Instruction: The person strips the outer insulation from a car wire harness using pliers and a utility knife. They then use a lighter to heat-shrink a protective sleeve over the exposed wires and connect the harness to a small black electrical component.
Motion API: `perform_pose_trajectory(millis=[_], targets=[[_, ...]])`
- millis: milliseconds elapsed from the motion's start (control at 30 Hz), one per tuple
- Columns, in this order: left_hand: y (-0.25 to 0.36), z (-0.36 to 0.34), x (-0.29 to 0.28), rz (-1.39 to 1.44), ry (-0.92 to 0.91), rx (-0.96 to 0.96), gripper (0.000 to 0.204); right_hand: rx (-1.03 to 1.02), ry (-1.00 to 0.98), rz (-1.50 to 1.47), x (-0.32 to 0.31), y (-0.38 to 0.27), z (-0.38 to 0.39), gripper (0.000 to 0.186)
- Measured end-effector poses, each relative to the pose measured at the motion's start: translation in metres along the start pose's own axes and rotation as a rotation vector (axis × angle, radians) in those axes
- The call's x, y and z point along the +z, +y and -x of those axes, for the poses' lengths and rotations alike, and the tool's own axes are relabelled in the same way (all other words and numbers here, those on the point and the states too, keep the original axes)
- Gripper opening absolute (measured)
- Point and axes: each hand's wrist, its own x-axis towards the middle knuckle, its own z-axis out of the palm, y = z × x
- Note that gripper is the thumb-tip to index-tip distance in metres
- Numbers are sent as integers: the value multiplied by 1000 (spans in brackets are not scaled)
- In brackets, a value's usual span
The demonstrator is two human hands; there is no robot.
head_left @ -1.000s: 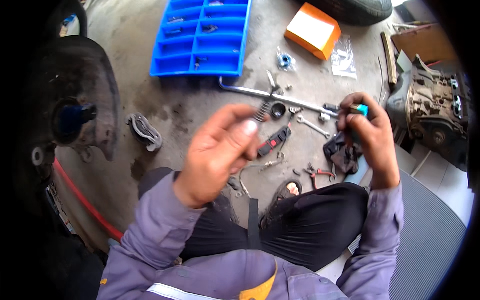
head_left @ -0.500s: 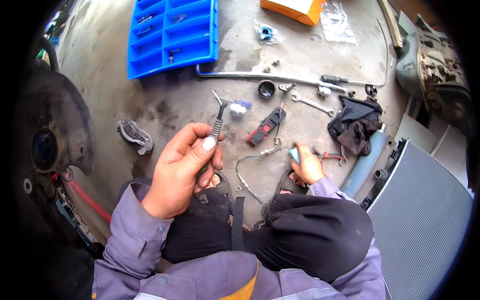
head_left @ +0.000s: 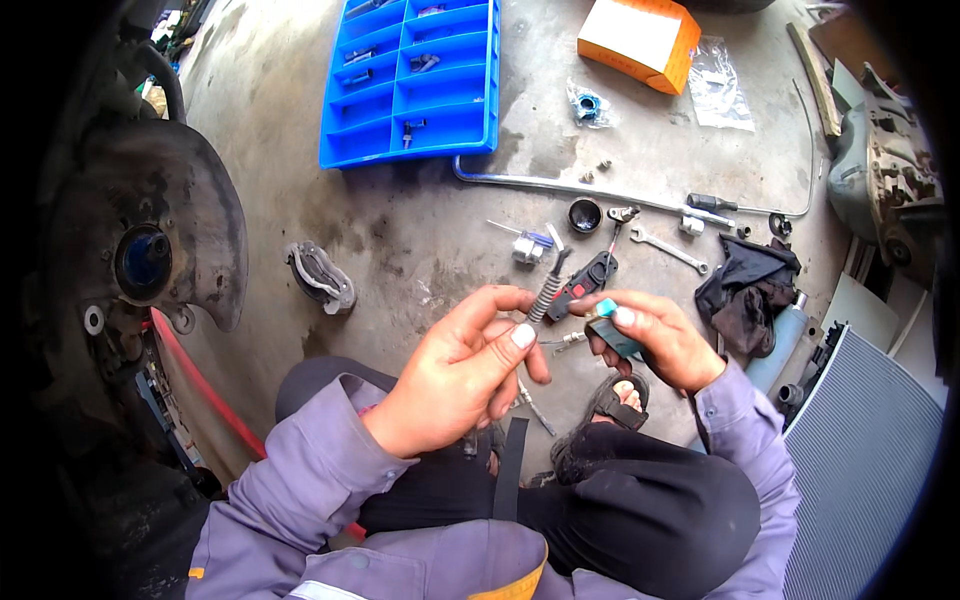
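Note:
My left hand (head_left: 465, 365) is closed round a thin hose end wrapped in a coil spring (head_left: 546, 298). A black neck and a pale metal tip stick up out of the spring. To its right, my right hand (head_left: 665, 340) grips a small teal block-shaped object (head_left: 618, 338) with a brighter top end; its kind is unclear. The two hands are close together, a little apart, above the floor. Beyond them lies a black and red tool (head_left: 588, 283), partly hidden by the fingers. Below it, a thin line with metal fittings (head_left: 538, 410) shows between my hands.
A blue compartment tray (head_left: 410, 150) with small parts stands far off. Nearby are an orange box (head_left: 640, 45), a bent metal pipe (head_left: 560, 184), a wrench (head_left: 670, 250), a black cup (head_left: 584, 215) and a black cloth (head_left: 745, 280). A radiator (head_left: 870, 450) leans right; a brake disc shield (head_left: 200, 220) is left.
My right hand has risen from near the floor with the teal object toward my left hand. The left hand has moved right with the spring-wrapped hose. The view has shifted left.

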Motion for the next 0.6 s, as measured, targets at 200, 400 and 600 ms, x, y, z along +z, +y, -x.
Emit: perform_pose_trajectory(millis=[200, 400, 600], targets=[[-11, 7, 7, -74, 68, 227, 24, -35, 67, -26, 33, -15, -17, 47], [-12, 5, 5, -140, 150, 213, 22, -82, 156, -90, 38, -6, -25, 45], [-8, 8, 6, -50, 103, 177, 20, -108, 182, -105, 38, -4, -25, 46]])
